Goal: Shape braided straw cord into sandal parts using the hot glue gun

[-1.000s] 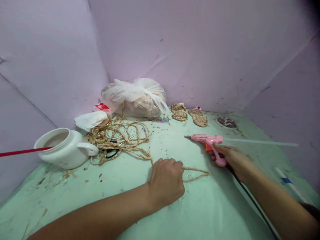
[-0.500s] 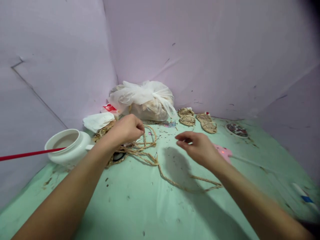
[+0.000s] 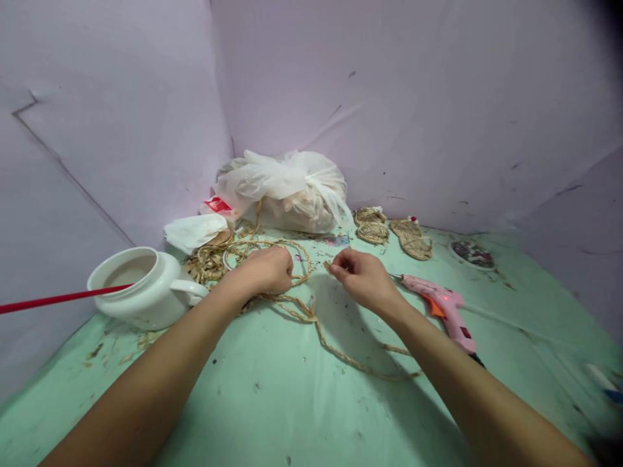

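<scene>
My left hand (image 3: 267,270) is closed in a fist over the braided straw rope (image 3: 335,350), close to the tangled pile of rope (image 3: 214,259). My right hand (image 3: 360,275) pinches a short end of the same rope between thumb and fingers, a hand's width to the right of the left. A loose loop of the rope trails over the green tabletop (image 3: 272,415) below both hands. The pink glue gun (image 3: 445,308) lies on the table just right of my right wrist, untouched.
A white ceramic pot (image 3: 141,288) with a red stick (image 3: 53,300) stands at the left. A tied white plastic bag (image 3: 287,191) sits in the back corner, crumpled tissue (image 3: 195,231) beside it. Small woven straw soles (image 3: 389,232) and a round dish (image 3: 472,254) lie at the back right.
My right hand let go of the glue gun, which now lies on the table, and moved left to pinch the rope end. My left hand went to the pile and now grips rope.
</scene>
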Available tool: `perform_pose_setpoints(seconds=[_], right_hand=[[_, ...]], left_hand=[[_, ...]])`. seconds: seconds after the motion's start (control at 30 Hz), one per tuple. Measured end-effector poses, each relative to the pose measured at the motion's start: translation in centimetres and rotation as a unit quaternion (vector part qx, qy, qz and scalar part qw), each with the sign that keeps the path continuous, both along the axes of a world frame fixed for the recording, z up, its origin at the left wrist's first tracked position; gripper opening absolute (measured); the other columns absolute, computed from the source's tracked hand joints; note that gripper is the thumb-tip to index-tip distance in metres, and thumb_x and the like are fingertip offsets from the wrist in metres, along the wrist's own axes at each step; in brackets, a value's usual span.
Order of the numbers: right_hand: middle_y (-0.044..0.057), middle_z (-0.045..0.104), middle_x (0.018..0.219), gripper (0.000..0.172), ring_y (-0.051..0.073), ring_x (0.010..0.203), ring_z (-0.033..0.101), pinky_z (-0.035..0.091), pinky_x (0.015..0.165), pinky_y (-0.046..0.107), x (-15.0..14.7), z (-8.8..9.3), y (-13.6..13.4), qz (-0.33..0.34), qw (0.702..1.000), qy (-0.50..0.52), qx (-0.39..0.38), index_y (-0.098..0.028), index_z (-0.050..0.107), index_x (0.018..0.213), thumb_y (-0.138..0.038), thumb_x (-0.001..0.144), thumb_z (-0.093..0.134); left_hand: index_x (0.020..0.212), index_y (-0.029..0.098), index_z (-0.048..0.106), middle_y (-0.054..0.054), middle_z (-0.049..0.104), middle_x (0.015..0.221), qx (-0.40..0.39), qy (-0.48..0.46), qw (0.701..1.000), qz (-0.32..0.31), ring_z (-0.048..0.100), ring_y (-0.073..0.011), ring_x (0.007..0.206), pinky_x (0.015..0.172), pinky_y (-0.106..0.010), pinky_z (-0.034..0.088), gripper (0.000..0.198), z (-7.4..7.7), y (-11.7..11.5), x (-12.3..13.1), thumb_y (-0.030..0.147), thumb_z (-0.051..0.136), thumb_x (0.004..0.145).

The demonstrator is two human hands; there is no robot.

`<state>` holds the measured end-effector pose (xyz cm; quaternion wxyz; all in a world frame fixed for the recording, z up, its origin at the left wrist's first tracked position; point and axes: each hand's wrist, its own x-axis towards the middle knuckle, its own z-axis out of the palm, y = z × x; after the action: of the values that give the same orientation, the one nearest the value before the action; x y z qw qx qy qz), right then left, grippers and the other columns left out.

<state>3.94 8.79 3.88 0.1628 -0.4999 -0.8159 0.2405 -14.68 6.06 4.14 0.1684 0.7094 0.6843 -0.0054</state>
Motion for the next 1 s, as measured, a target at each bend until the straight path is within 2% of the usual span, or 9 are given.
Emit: perform_pose_setpoints(seconds=[0.07, 0.13, 0.17, 0.33, 0.47, 0.57, 0.7, 0.83, 1.0], right_hand=[[0.0, 0.063, 0.067, 0.024, 0.011, 0.058, 0.052, 0.035, 0.052, 0.02, 1.4, 2.0, -1.9, 0.113, 0.988, 0.033, -0.1, -0.018, 0.064, 0.076, -0.021, 0.08, 0.041], [-0.004, 0.063, 0.066, 0.022, 0.009, 0.057, 0.052, 0.035, 0.051, 0.018, 2.5, 3.6, -4.1, 0.302, 0.92, 0.003, -0.251, -0.02, 0.068, 0.077, -0.016, 0.077, 0.046], [-0.005, 0.06, 0.059, 0.019, 0.008, 0.053, 0.049, 0.033, 0.049, 0.018, 2.9, 4.1, -5.1, 0.341, 0.9, -0.035, -0.269, -0.02, 0.069, 0.071, -0.014, 0.074, 0.051], [-0.004, 0.056, 0.051, 0.015, 0.009, 0.047, 0.042, 0.028, 0.045, 0.02, 3.3, 3.7, -7.1, 0.199, 0.968, -0.085, -0.13, -0.02, 0.065, 0.06, -0.018, 0.072, 0.056], [-0.002, 0.062, 0.058, 0.009, 0.012, 0.053, 0.051, 0.032, 0.048, 0.021, 2.7, 2.4, -6.6, 0.134, 0.979, -0.072, -0.139, -0.022, 0.064, 0.066, -0.021, 0.072, 0.058], [0.001, 0.065, 0.08, 0.015, 0.014, 0.064, 0.056, 0.035, 0.056, 0.024, 1.4, 0.9, -6.3, 0.069, 0.995, -0.058, -0.044, -0.022, 0.064, 0.086, -0.025, 0.072, 0.06], [0.005, 0.061, 0.098, 0.021, 0.016, 0.074, 0.058, 0.035, 0.06, 0.025, -1.1, -1.5, -6.1, 0.104, 0.991, -0.078, 0.04, -0.023, 0.063, 0.097, -0.026, 0.077, 0.055], [0.003, 0.063, 0.087, 0.02, 0.017, 0.076, 0.059, 0.037, 0.061, 0.026, -1.4, -1.6, -6.1, 0.124, 0.988, -0.075, 0.05, -0.022, 0.064, 0.083, -0.021, 0.083, 0.044], [0.002, 0.062, 0.074, 0.019, 0.016, 0.064, 0.057, 0.041, 0.057, 0.027, 3.0, 1.6, -7.4, 0.114, 0.993, -0.03, 0.026, -0.023, 0.059, 0.075, -0.03, 0.083, 0.044]], left_hand=[[0.063, 0.02, 0.066, -0.004, 0.065, 0.065, -0.008, -0.003, 1.0, -0.006, 0.054, -0.0161, 0.056, 0.049, -0.023, 0.035, 0.02, 0.4, -0.1, -0.1, 0.017, 0.049, 0.053], [0.065, 0.02, 0.066, -0.002, 0.064, 0.062, -0.019, -0.012, 1.0, -0.019, 0.054, -0.0147, 0.054, 0.047, -0.022, 0.034, 0.02, 1.1, -0.4, -0.2, 0.017, 0.05, 0.054], [0.064, 0.02, 0.065, -0.001, 0.063, 0.061, -0.029, -0.021, 0.999, -0.034, 0.053, -0.014, 0.054, 0.047, -0.021, 0.034, 0.019, 1.5, -0.6, -0.2, 0.017, 0.05, 0.054], [0.063, 0.02, 0.063, 0.002, 0.063, 0.06, -0.112, -0.049, 0.98, -0.154, 0.054, -0.0137, 0.055, 0.044, -0.02, 0.034, 0.016, 2.9, -1.8, 0.2, 0.017, 0.051, 0.052], [0.059, 0.019, 0.062, -0.001, 0.062, 0.057, -0.111, 0.012, 0.982, -0.155, 0.052, -0.0146, 0.051, 0.042, -0.022, 0.031, 0.017, 2.9, -2.3, 1.3, 0.013, 0.048, 0.05], [0.059, 0.018, 0.062, -0.003, 0.061, 0.055, -0.098, 0.022, 0.984, -0.146, 0.049, -0.0145, 0.048, 0.041, -0.023, 0.03, 0.017, 2.7, -2.5, 1.9, 0.014, 0.048, 0.051], [0.065, 0.02, 0.065, -0.002, 0.063, 0.06, -0.071, 0.006, 0.987, -0.145, 0.05, -0.0147, 0.05, 0.045, -0.024, 0.032, 0.02, 3.6, -2.7, 1.4, 0.016, 0.048, 0.055], [0.064, 0.019, 0.064, -0.001, 0.061, 0.058, 0.114, -0.018, 0.993, -0.03, 0.051, -0.0142, 0.053, 0.049, -0.025, 0.033, 0.019, 6.0, -3.1, -0.6, 0.018, 0.045, 0.062], [0.08, 0.019, 0.066, -0.002, 0.063, 0.071, 0.352, -0.025, 0.91, 0.218, 0.055, -0.016, 0.064, 0.058, -0.027, 0.037, 0.025, 8.3, -3.5, -2.9, 0.029, 0.044, 0.072]])
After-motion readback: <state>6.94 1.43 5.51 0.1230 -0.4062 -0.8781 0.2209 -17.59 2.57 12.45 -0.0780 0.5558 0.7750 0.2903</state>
